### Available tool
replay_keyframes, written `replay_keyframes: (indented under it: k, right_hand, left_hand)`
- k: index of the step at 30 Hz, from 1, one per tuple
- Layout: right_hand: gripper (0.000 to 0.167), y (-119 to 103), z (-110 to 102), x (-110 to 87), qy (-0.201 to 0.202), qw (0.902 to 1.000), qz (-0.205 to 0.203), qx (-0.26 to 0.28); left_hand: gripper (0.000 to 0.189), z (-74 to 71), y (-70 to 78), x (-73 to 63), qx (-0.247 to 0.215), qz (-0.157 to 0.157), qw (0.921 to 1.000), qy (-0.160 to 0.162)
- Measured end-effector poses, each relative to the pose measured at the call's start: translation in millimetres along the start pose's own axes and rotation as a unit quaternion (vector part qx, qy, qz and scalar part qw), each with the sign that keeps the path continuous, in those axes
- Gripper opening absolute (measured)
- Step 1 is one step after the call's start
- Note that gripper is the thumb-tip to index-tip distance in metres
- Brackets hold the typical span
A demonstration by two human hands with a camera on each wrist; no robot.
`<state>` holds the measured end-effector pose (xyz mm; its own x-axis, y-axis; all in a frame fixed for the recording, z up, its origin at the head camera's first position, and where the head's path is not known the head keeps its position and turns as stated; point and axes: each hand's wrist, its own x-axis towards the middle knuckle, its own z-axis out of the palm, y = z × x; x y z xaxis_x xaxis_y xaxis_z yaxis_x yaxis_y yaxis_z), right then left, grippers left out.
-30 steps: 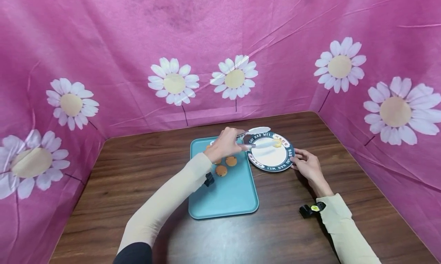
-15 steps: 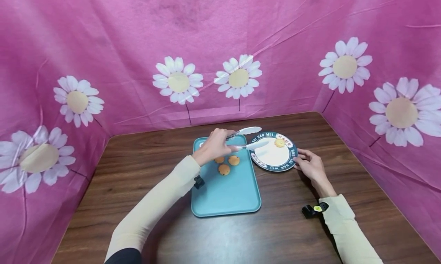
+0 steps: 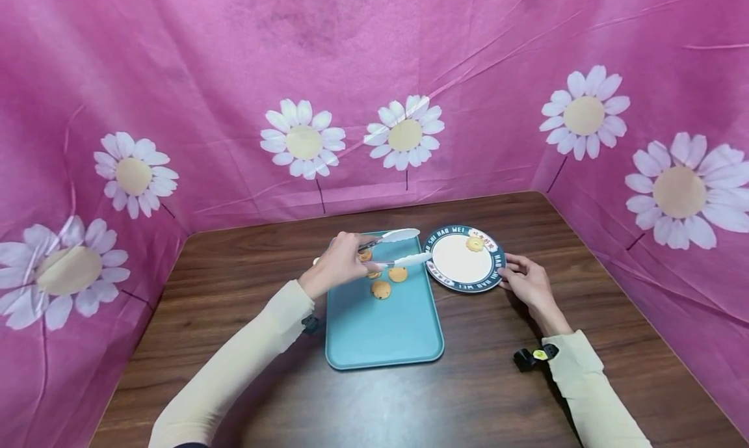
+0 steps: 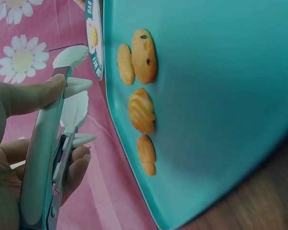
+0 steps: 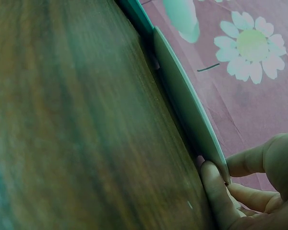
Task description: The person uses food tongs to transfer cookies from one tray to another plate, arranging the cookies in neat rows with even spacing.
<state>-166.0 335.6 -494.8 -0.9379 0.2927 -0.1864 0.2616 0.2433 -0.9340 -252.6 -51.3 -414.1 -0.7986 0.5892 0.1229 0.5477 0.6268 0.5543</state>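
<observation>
My left hand (image 3: 338, 261) grips a pair of tongs (image 4: 41, 163) with white scalloped tips. The tongs are spread, nothing between their tips, above the far part of a turquoise tray (image 3: 383, 334). Several golden cookies (image 3: 381, 289) lie on that tray beneath them; in the left wrist view one cookie (image 4: 141, 111) has a ridged swirl and another (image 4: 144, 56) has dark specks. On the right, my right hand (image 3: 529, 282) pinches the rim of a round white plate (image 3: 459, 266) with a dark lettered border. One pale yellow cookie (image 3: 475, 244) rests near the plate's far right rim.
The brown wooden table (image 3: 480, 383) carries the tray and the plate, which stand close side by side. A pink cloth (image 3: 351, 58) with printed daisies encloses the table's back and sides.
My left hand has drawn the tongs leftward from over the plate to over the tray. The cookie at the tongs' tip earlier now lies free on the plate. The right hand keeps its hold.
</observation>
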Motion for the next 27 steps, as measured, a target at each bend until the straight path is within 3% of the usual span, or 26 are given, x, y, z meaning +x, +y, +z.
replay_keyframes:
  k: [15, 27]
  right_hand:
    - [0.054, -2.4, 0.5, 0.1, 0.006, 0.9999, -0.010, 0.003]
    - [0.054, -0.3, 0.6, 0.3, 0.003, 0.9999, -0.010, 0.004]
  left_hand:
    - [0.060, -5.4, -19.5, -24.7, 0.003, -0.013, 0.9997, -0.020]
    - [0.059, -9.2, -13.2, -42.1, 0.021, -0.025, 0.9990, -0.030]
